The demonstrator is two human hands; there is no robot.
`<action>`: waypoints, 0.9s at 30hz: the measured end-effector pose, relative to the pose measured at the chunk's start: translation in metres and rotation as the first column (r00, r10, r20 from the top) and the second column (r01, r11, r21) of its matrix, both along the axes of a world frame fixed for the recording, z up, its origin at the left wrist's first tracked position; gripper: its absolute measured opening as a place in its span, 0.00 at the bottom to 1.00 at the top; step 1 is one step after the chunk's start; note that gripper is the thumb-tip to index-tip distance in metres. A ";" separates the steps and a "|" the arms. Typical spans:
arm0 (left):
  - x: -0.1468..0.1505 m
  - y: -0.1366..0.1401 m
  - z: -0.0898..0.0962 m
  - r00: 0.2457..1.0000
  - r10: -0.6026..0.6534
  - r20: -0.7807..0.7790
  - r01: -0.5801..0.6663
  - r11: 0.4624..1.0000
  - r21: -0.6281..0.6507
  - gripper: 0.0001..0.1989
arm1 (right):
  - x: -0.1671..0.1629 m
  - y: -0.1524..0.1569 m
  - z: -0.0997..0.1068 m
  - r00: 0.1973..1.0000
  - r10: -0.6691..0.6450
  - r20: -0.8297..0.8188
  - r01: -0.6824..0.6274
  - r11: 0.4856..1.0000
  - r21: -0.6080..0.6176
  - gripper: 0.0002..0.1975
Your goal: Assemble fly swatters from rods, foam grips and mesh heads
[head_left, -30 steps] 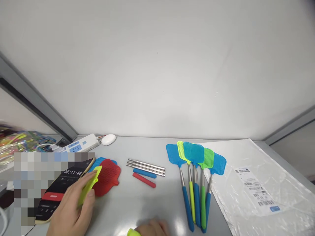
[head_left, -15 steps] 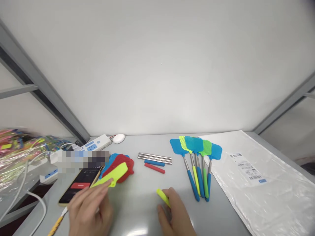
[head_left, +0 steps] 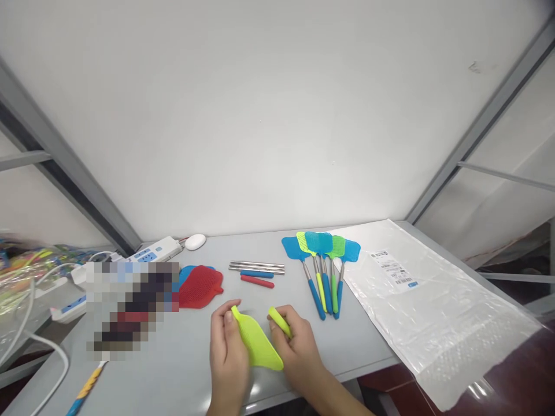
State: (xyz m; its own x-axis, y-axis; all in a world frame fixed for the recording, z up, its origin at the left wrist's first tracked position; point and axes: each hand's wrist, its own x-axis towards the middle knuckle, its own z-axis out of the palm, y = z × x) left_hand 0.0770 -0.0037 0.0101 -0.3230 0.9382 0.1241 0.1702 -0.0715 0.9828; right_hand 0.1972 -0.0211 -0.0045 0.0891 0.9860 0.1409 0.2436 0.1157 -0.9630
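My left hand (head_left: 229, 352) is closed on a yellow-green fly swatter head (head_left: 260, 344), which tilts down to the right with its narrow neck pointing up. Opposite it, my right hand (head_left: 297, 344) grips a short yellow-green handle (head_left: 280, 322) between thumb and fingers. Head and handle are apart. Beyond my hands lie several metal rods (head_left: 256, 267), a blue handle (head_left: 256, 274) and a red handle (head_left: 257, 281). A red swatter head (head_left: 202, 287) rests over a blue one (head_left: 186, 270) on the left.
Several assembled fly swatters (head_left: 326, 277) lie fanned out on the right, beside a white plastic mailer bag (head_left: 416, 312). Power strips (head_left: 151, 253), cables, a white mouse-like object (head_left: 195, 241) and a blurred-out patch occupy the left. A wall (head_left: 269, 144) stands behind the table.
My left hand has brought the yellow-green swatter head from the left pile to the middle, near my right hand. The right hand keeps its handle. The view has shifted to the right.
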 end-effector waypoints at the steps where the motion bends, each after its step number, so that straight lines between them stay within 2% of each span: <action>1: 0.002 -0.001 0.002 0.998 -0.063 -0.003 0.063 0.998 -0.020 0.19 | 0.000 -0.001 0.001 1.000 -0.001 -0.008 0.001 1.000 0.010 0.08; 5: 0.004 0.001 0.005 0.977 -0.212 0.035 0.213 0.975 -0.060 0.24 | 0.001 -0.006 0.001 1.000 0.019 -0.022 -0.018 0.999 0.030 0.09; 11: 0.005 0.007 0.001 0.940 -0.255 0.225 0.296 0.939 -0.176 0.25 | 0.003 -0.006 0.002 1.000 0.017 -0.022 -0.016 0.999 0.040 0.10; 13: 0.002 0.010 -0.004 0.948 -0.199 0.250 0.259 0.936 -0.237 0.22 | 0.004 -0.005 0.001 0.999 0.025 -0.044 -0.025 0.999 0.020 0.12; 16: -0.006 0.015 -0.013 0.960 0.055 0.274 0.042 0.941 -0.335 0.19 | 0.004 -0.005 0.000 0.999 0.016 -0.042 -0.015 1.000 0.025 0.14; 18: -0.009 0.018 -0.016 0.927 0.149 0.345 -0.004 0.921 -0.389 0.20 | 0.005 -0.007 0.000 1.000 -0.004 -0.018 0.005 0.998 0.055 0.15; 20: -0.011 0.020 -0.016 0.882 0.139 0.451 0.066 0.910 -0.410 0.20 | 0.006 -0.012 0.000 0.999 -0.028 0.023 0.026 0.995 0.097 0.18; 23: -0.011 0.022 -0.013 0.806 0.054 0.589 0.179 0.927 -0.329 0.19 | 0.008 -0.021 0.004 0.991 -0.092 0.099 0.076 0.986 0.148 0.21; 25: -0.011 0.022 -0.011 0.768 0.040 0.639 0.190 0.939 -0.286 0.18 | 0.007 -0.027 0.005 0.979 -0.158 0.126 0.140 0.980 0.142 0.21; 27: -0.011 0.023 -0.011 0.740 0.071 0.668 0.184 0.935 -0.304 0.16 | 0.004 -0.032 0.003 0.965 -0.231 0.123 0.216 0.968 0.125 0.20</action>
